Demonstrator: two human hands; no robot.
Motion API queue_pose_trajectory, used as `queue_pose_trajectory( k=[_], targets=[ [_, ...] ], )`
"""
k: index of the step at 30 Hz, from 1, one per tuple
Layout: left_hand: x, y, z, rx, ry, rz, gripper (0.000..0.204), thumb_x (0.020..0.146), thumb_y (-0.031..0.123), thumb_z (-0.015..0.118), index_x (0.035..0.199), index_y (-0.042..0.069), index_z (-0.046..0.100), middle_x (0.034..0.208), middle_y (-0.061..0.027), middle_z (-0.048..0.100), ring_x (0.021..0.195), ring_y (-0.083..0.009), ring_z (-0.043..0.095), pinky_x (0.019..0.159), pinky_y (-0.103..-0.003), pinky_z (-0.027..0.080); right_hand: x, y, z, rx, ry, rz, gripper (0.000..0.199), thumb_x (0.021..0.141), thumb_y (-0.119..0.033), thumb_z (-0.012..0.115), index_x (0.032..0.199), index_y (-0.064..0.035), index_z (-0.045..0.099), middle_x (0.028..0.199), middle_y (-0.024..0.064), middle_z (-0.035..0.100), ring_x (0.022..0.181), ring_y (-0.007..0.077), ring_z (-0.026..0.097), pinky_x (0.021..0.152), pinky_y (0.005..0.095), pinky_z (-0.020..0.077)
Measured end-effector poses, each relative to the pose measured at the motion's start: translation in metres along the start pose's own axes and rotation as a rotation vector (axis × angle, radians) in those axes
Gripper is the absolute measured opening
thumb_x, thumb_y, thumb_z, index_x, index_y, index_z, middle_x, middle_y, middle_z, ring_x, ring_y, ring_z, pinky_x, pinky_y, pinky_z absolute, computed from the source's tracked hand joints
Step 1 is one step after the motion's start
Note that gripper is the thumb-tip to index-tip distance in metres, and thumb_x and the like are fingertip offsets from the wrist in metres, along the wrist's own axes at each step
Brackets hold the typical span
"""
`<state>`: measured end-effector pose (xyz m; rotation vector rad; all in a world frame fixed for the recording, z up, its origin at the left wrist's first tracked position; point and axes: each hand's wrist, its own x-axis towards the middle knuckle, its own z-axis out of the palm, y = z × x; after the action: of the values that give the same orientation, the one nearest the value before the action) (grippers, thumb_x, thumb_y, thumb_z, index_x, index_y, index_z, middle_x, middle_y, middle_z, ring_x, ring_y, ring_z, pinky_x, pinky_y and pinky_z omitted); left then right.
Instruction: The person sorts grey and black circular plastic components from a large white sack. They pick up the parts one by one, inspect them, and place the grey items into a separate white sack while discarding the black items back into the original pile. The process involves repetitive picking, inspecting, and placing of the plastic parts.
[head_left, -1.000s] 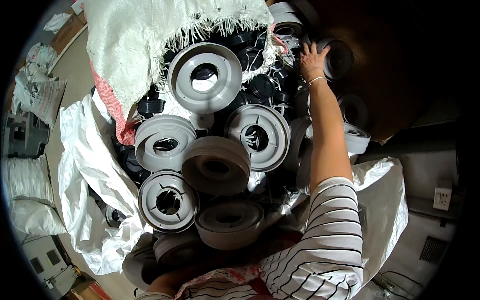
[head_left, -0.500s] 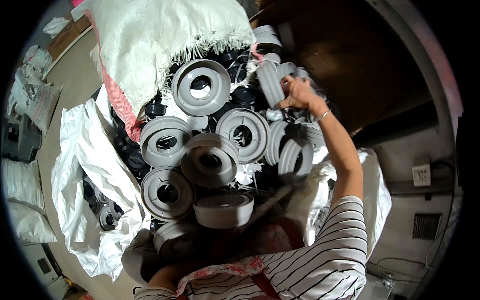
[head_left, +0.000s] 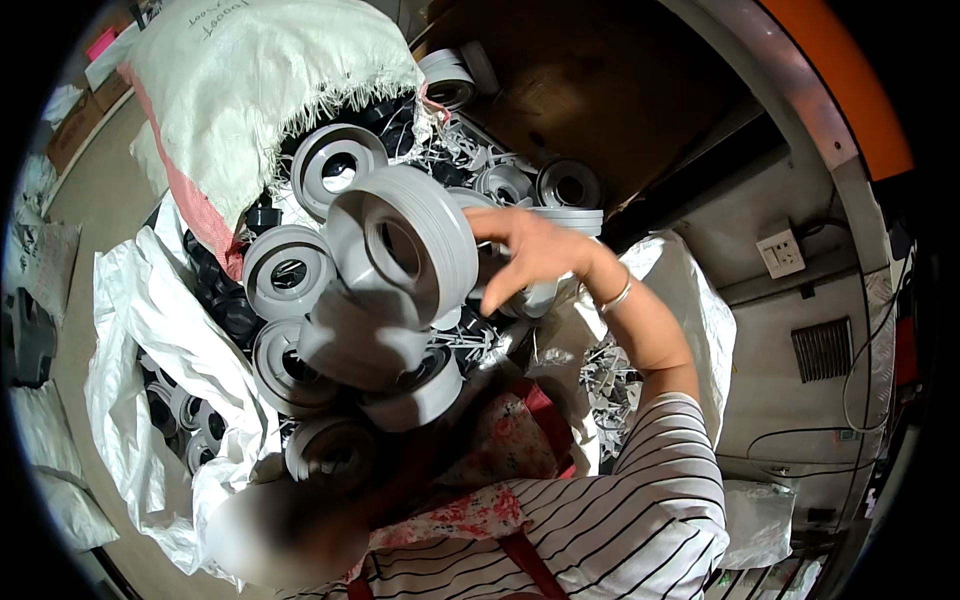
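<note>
My right hand grips a large grey plastic reel by its rim and holds it tilted on top of a stack of similar grey reels that leans against my chest. A metal bangle sits on that wrist. More grey reels lie in an open white woven sack, mixed with black plastic parts. Behind my right hand stand a few more stacked grey reels. My left hand is hidden; only a blurred shape shows under the stack at the lower left.
A second white sack with a frayed edge lies across the pile at the top. Beyond the pile is a brown board. A wall socket and a vent grille are on the right wall. Cables hang at far right.
My right hand came back from the far side of the pile toward me, carrying a grey reel, and now holds it on the stack at my chest.
</note>
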<state>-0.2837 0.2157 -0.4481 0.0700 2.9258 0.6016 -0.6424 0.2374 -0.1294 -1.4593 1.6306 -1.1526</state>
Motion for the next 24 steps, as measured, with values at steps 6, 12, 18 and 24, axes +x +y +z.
queue_pose_trajectory(
  k=[6,12,18,24],
  targets=[
    [0.008,-0.001,-0.014,-0.099,-0.037,0.028,0.057,0.091,0.032,0.046,0.14,0.006,0.036,0.143,-0.0189,0.034,0.135,-0.0338,0.031,0.109,-0.054,0.021,-0.026,0.221,-0.159,-0.663,0.68,0.717,0.076,0.078,-0.057,0.063,0.117,0.0084,0.057,0.118,0.0276,0.059,0.114,0.0367,0.056,0.095,0.036,0.0449],
    [0.007,-0.005,-0.027,-0.238,-0.089,0.024,0.057,0.092,0.034,0.045,0.14,0.005,0.036,0.143,-0.0192,0.034,0.135,-0.034,0.031,0.109,-0.053,0.022,-0.049,0.326,-0.187,-0.56,-0.172,1.353,0.1,0.081,-0.076,0.035,0.141,0.0034,0.033,0.149,0.0196,0.029,0.14,0.0296,0.024,0.114,0.0379,0.0185],
    [0.002,-0.01,-0.025,-0.312,-0.105,0.018,0.057,0.093,0.035,0.044,0.14,0.004,0.036,0.143,-0.0195,0.035,0.134,-0.0343,0.031,0.109,-0.052,0.023,-0.034,0.253,-0.129,-0.271,0.327,1.136,0.106,0.071,-0.065,0.068,0.141,0.0048,0.029,0.145,0.0262,0.03,0.138,0.0317,0.026,0.114,0.0347,0.0205],
    [0.009,-0.004,-0.025,-0.323,-0.048,0.025,0.057,0.093,0.036,0.043,0.14,0.004,0.036,0.143,-0.0198,0.035,0.134,-0.0345,0.032,0.109,-0.051,0.023,0.005,0.17,-0.055,-0.246,0.447,0.758,0.112,0.073,-0.054,0.07,0.137,0.0209,0.015,0.14,0.034,0.033,0.133,0.0346,0.035,0.11,0.0352,0.0253]
  ],
)
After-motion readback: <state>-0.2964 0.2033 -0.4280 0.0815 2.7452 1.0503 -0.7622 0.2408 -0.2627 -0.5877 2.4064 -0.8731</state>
